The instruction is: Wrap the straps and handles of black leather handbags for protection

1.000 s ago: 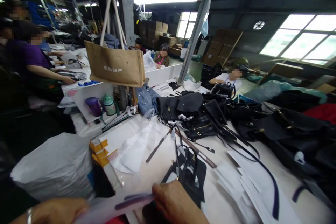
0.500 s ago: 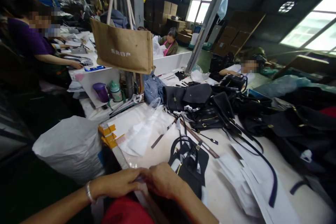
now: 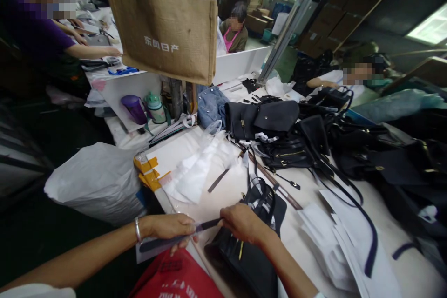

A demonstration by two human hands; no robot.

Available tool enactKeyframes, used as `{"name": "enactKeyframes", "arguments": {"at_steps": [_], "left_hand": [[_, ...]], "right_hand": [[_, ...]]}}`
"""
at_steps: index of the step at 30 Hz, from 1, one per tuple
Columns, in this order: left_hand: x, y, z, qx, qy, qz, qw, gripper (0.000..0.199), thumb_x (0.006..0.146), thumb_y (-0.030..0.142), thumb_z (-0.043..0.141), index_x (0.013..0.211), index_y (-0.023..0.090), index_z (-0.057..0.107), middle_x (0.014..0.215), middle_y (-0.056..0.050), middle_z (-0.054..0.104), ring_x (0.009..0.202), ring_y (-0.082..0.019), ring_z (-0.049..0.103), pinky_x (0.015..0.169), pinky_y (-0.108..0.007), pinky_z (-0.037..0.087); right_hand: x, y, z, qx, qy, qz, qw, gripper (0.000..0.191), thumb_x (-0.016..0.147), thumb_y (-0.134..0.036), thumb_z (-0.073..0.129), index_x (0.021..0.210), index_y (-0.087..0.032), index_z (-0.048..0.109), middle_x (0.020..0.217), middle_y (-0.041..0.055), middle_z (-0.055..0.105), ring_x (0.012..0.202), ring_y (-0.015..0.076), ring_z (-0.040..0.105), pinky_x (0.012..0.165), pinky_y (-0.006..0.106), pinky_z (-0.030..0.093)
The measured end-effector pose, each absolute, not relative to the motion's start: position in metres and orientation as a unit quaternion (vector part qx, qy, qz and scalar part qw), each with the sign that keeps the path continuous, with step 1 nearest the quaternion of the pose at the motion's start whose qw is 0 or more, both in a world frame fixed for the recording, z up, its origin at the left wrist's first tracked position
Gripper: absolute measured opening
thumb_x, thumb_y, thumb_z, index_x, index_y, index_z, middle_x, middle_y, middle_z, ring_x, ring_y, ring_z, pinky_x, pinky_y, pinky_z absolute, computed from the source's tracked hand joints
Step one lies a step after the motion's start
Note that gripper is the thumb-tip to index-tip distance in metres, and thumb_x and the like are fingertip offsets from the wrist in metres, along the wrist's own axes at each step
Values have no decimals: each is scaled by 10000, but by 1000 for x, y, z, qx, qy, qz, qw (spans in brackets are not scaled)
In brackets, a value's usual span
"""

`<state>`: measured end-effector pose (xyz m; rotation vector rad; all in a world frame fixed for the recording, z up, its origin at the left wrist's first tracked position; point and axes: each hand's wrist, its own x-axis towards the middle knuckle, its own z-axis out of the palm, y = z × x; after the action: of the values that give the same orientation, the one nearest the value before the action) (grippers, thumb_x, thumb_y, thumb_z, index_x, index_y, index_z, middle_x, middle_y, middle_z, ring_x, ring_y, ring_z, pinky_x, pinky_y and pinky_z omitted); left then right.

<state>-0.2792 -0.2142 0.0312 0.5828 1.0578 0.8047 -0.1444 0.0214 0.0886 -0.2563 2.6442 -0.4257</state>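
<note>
Between my hands stretches a dark strap (image 3: 209, 225), partly inside a clear plastic sleeve (image 3: 145, 252). My left hand (image 3: 172, 227), with a silver bracelet at the wrist, is closed round the sleeve and the strap in it. The bare end of the strap is pinched in my right hand (image 3: 240, 223). Just beyond and below my right forearm lies a black handbag (image 3: 244, 260) with looped handles and a gold zip. Red cloth (image 3: 178, 274) shows below my left hand.
Black bags (image 3: 275, 118), white paper sheets (image 3: 324, 237) and thin plastic (image 3: 192, 172) lie on the table. A white sack (image 3: 94, 181) stands at left. A tan bag (image 3: 164, 32) hangs ahead. Other people work at left, behind and at right.
My hands have moved apart, and the dark strap in its clear sleeve now shows between them. The view has shifted, with the hanging bag larger and more of the black handbag and red cloth visible.
</note>
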Motion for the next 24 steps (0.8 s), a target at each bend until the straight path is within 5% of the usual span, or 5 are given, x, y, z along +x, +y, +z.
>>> {"name": "enactKeyframes", "arguments": {"at_steps": [5,9,14,19,24], "left_hand": [[-276,-199,24,262,477,368,754,537,828,643,478,1019,169,641,659,15,499,433,-82,401,450,-236,408],[-280,-191,18,235,499,347,759,565,804,668,490,985,153,634,633,20,488,435,-87,412,402,-212,359],[-284,-175,15,193,533,337,752,610,776,711,477,984,151,595,617,25,515,418,-94,441,414,-217,374],[-276,-161,17,205,522,329,760,588,777,700,486,965,154,598,630,5,559,397,-96,426,416,-234,370],[-278,-153,15,166,565,328,739,638,761,728,475,989,142,580,614,14,554,418,-104,480,437,-227,390]], "right_hand": [[-152,-5,74,-128,950,-179,221,213,920,-314,440,964,-190,608,865,70,710,782,202,663,635,277,376],[-148,25,70,-93,955,-198,202,303,915,-397,477,1106,-183,574,901,78,706,863,213,651,763,299,402],[-145,45,62,-60,964,-152,211,269,943,-335,430,906,-155,627,883,99,704,849,203,646,797,319,401],[-144,37,49,-134,952,-204,184,297,920,-419,462,961,-169,618,866,77,710,820,204,656,756,309,418],[-135,72,46,-25,976,-148,161,222,916,-333,491,886,-149,612,847,89,706,835,215,659,841,354,417]]}}
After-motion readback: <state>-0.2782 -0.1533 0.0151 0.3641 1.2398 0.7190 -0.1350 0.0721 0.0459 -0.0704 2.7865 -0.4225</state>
